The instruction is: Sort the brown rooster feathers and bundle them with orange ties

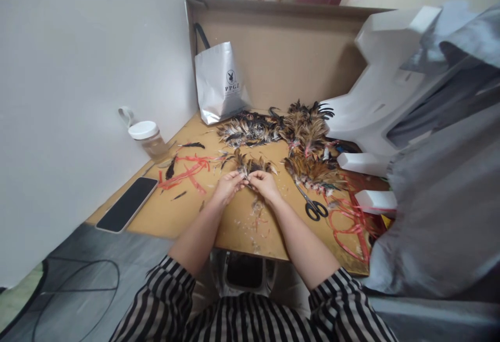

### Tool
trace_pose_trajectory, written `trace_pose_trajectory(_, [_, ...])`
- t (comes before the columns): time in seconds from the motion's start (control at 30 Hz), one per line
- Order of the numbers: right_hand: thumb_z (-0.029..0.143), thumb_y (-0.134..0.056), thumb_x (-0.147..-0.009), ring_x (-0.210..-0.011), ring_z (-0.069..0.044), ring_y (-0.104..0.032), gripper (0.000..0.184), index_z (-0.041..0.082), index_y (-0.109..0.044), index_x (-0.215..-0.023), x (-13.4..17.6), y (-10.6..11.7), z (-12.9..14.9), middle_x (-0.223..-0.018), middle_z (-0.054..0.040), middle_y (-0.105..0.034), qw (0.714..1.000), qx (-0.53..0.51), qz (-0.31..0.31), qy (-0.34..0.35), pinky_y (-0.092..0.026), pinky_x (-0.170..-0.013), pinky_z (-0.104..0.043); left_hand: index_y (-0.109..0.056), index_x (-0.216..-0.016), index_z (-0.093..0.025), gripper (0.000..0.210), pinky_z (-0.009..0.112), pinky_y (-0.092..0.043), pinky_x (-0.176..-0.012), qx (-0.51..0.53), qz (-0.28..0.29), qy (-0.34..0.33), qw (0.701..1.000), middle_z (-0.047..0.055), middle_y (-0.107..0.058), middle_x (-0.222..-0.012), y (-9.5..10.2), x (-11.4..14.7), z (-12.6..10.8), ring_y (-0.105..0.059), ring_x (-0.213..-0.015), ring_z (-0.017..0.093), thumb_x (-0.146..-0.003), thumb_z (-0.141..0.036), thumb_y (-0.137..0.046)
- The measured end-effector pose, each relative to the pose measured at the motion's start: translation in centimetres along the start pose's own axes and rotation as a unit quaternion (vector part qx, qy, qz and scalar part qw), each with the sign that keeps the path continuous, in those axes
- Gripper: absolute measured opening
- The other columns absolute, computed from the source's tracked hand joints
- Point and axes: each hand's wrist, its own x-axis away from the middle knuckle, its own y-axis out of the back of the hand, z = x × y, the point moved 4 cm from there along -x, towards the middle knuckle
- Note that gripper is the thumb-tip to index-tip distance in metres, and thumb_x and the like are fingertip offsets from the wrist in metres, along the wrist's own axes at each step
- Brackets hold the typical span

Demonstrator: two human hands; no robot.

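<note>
A small bunch of brown and black feathers fans out just beyond my fingertips at the middle of the table. My left hand pinches its near end, where the quills are pale. Close beside it, almost touching, my right hand pinches the same end from the other side. Fingers hide the exact spot of the grip. Behind lies a heap of mixed dark and white feathers, with brown feather bundles to its right. Another feather bundle rests right of my right hand, black-handled scissors below it.
Red ribbon strips and loose feathers lie at left, near a phone and a white-lidded jar. A silver bag leans at the back. Tangled red ribbon and a white plastic chair flank the right edge.
</note>
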Motion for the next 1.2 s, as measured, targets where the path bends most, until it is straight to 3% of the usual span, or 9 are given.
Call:
trace_pose_trajectory(0.23, [0.034, -0.063, -0.058, -0.034, -0.005, -0.034, 0.022, 0.015, -0.057, -0.069, -0.2, 0.6, -0.3, -0.040, 0.0056, -0.047, 0.999, -0.035, -0.017, -0.003, -0.023, -0.036, -0.018, -0.060, -0.075, -0.011, 0.027, 0.015, -0.040, -0.047, -0.018, -0.005, 0.001, 1.000, 0.004, -0.063, -0.064, -0.1, 0.3, -0.3, -0.058, -0.053, 0.007, -0.058, -0.028, -0.073])
trace_pose_trajectory(0.63, [0.039, -0.066, -0.058, -0.036, -0.005, -0.035, 0.029, 0.014, -0.059, -0.070, 0.1, 0.3, 0.0, -0.043, 0.0049, -0.049, 1.000, 0.005, 0.026, 0.009, -0.024, -0.038, -0.018, -0.058, -0.072, -0.011, 0.029, 0.015, -0.035, -0.043, -0.071, -0.015, -0.018, 0.997, 0.002, -0.060, -0.057, -0.2, 0.3, -0.3, -0.054, -0.047, 0.007, -0.059, -0.034, -0.071])
trace_pose_trajectory(0.87, [0.039, -0.064, -0.059, -0.035, -0.004, -0.033, 0.027, 0.013, -0.060, -0.067, 0.0, 0.3, -0.3, -0.041, 0.0053, -0.047, 1.000, 0.021, 0.020, 0.010, -0.023, -0.037, -0.019, -0.059, -0.072, -0.012, 0.027, 0.015, -0.036, -0.044, -0.087, -0.014, -0.017, 0.996, 0.002, -0.061, -0.058, -0.2, 0.3, -0.2, -0.055, -0.048, 0.007, -0.059, -0.032, -0.071])
trace_pose_trajectory(1.07, [0.035, -0.066, -0.058, -0.033, -0.005, -0.034, 0.023, 0.016, -0.056, -0.067, -0.2, 0.4, -1.0, -0.039, 0.0065, -0.046, 0.999, -0.040, 0.006, -0.022, -0.023, -0.035, -0.017, -0.059, -0.073, -0.012, 0.028, 0.016, -0.036, -0.043, -0.101, -0.018, -0.020, 0.995, 0.002, -0.061, -0.055, -0.2, 0.2, -0.2, -0.054, -0.046, 0.007, -0.060, -0.034, -0.070])
trace_pose_trajectory(1.2, [0.030, -0.068, -0.056, -0.037, -0.004, -0.039, 0.026, 0.015, -0.057, -0.075, -0.3, 0.3, -0.8, -0.050, 0.0042, -0.054, 0.990, -0.131, 0.030, -0.035, -0.025, -0.036, -0.017, -0.059, -0.075, -0.012, 0.030, 0.016, -0.037, -0.044, -0.096, -0.007, -0.021, 0.995, 0.003, -0.062, -0.059, -0.3, 0.2, -0.2, -0.056, -0.049, 0.008, -0.060, -0.035, -0.070])
